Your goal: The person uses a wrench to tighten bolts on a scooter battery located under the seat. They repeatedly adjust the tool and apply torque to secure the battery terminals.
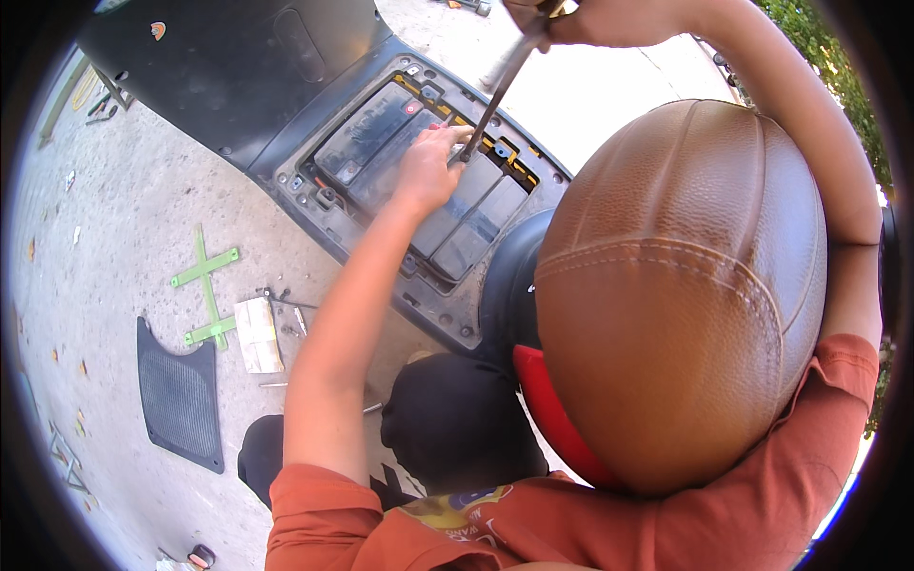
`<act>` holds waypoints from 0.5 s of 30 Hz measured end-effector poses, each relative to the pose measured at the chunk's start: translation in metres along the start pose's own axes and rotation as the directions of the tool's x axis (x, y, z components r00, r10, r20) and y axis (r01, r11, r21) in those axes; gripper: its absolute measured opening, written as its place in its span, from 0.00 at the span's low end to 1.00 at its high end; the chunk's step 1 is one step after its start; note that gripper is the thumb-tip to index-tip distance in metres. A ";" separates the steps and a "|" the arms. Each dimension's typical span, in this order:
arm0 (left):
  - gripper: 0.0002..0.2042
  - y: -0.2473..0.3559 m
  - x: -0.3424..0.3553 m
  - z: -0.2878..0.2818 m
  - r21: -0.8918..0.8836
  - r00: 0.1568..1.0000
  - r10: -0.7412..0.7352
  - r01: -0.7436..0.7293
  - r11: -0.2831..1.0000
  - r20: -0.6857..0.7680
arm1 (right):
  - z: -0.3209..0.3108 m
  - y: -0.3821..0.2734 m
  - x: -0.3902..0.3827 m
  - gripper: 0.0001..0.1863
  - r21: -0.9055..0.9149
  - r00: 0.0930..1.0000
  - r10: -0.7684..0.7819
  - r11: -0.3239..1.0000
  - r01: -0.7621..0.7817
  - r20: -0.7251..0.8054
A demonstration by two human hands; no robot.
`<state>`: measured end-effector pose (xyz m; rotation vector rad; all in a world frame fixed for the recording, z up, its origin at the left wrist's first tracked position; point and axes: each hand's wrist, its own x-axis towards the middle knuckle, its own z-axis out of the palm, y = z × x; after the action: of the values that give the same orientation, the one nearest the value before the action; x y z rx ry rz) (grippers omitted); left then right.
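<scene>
Up at the top edge my right hand point(619, 21) is closed around the upper end of a long-shafted metal tool point(493, 103). Its shaft slants down and left, partly blurred, into the open floorboard compartment point(314, 205) of a scooter. The tool's lower end meets my left hand point(428, 173), whose bent fingers reach over the dark batteries point(381, 173). A bit of red shows at those fingertips. What the left fingers grip is hidden. Black and yellow strips point(509, 157) run along the compartment's far side, beside the batteries.
The brown stitched seat point(681, 276) bulges up between my arms. A black panel point(257, 71) stands beyond the compartment. On the concrete to the left lie a green bracket point(205, 276), a taped packet point(258, 335), a black mat point(181, 400) and small loose parts.
</scene>
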<state>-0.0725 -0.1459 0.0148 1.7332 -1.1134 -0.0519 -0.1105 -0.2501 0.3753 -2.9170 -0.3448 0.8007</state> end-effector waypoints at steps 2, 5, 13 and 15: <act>0.22 0.005 -0.002 0.006 -0.003 0.999 0.005 -0.005 1.000 -0.045 | 0.001 0.012 -0.008 0.08 -0.107 0.997 -0.066 0.992 0.062 -0.028; 0.19 0.021 0.003 0.020 -0.112 0.992 -0.111 0.104 0.988 -0.057 | 0.008 0.012 -0.021 0.13 -0.392 0.933 -0.292 0.899 0.193 -0.211; 0.15 0.007 0.001 0.024 -0.090 0.995 -0.040 0.033 0.995 -0.088 | 0.018 -0.022 -0.025 0.09 -0.207 0.915 -0.033 0.977 -0.056 -0.402; 0.14 -0.006 -0.003 0.015 -0.011 0.997 -0.068 0.067 0.998 -0.031 | 0.032 -0.022 -0.015 0.12 -0.220 0.851 -0.157 0.974 0.050 -0.502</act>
<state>-0.0780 -0.1546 0.0020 1.7570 -1.0300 -0.0711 -0.1432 -0.2314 0.3585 -3.1022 -0.5456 -0.0596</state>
